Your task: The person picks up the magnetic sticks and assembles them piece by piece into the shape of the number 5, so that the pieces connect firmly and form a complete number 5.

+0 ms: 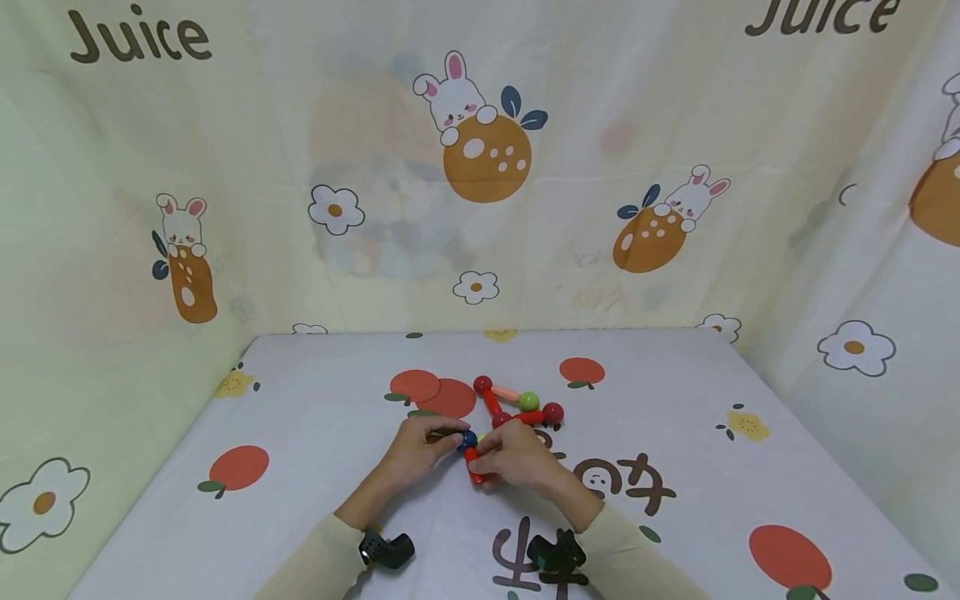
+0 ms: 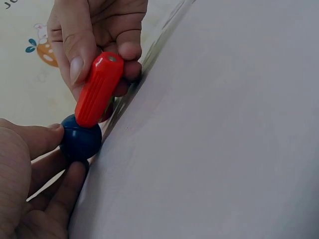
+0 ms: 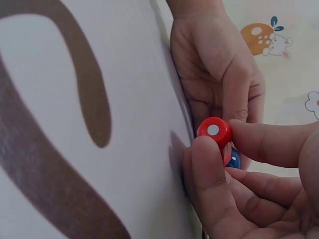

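Note:
My left hand (image 1: 420, 454) pinches a dark blue ball (image 2: 80, 140) between thumb and fingers. From the ball rises a red rod (image 2: 99, 89), its ridged end touching the blue surface. The thumb and fingers of my right hand (image 1: 521, 454) pinch that rod, and its free end shows a round silvery disc in the right wrist view. Just beyond the hands lies a joined shape of dark red balls (image 1: 483, 385) and red rods (image 1: 492, 402). A pale pink rod (image 1: 506, 392) links to a green ball (image 1: 528, 402). A yellow-green bit beside the right fingers is mostly hidden.
A white cloth printed with oranges, lemons and brown lettering covers the table (image 1: 315, 400). A cream curtain (image 1: 390, 250) with rabbits and flowers hangs behind and at both sides. Black devices (image 1: 386, 550) are strapped to the wrists.

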The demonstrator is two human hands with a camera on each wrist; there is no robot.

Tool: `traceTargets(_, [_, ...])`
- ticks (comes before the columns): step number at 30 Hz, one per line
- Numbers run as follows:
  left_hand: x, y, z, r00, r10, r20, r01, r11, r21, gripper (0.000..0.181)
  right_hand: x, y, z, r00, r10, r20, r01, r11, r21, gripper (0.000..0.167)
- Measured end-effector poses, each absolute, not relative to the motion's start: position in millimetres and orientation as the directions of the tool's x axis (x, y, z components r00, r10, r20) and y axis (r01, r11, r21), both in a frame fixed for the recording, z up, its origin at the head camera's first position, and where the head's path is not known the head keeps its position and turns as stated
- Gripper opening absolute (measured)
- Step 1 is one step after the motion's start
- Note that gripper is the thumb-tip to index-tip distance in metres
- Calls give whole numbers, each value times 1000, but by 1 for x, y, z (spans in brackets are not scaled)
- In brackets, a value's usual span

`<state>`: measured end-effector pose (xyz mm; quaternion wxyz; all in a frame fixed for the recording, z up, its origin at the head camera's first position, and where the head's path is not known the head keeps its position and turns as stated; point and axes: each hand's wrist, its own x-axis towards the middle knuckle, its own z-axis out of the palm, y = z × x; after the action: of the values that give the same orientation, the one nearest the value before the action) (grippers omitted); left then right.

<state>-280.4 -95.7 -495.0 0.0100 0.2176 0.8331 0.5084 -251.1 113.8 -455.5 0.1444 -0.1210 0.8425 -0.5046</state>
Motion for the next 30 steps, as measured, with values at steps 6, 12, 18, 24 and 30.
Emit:
traceTargets(6, [-281, -96, -495, -904, 375, 203, 351, 382, 855, 23, -250, 112, -456, -926, -352, -135, -27, 421, -907, 19])
traceTargets(12, [-280, -95, -495, -904, 375, 206, 353, 379, 855, 23, -249, 111, -457, -927, -349, -141, -2, 379, -925, 21])
traceTargets(18, [-280, -95, -495, -905, 372, 206, 352, 382, 854, 24, -248, 107, -459, -935, -327, -138, -1, 392, -920, 18])
traceTargets(24, [-280, -94, -496, -906, 370, 207, 352, 384, 854, 23, -248, 106, -460, -940, -310, -142, 6, 402, -916, 17])
traceTargets(30, [-281, -95, -495, -903, 374, 213, 358, 380, 853, 23, -251, 111, -457, -941, -308, -136, -13, 438, -899, 18])
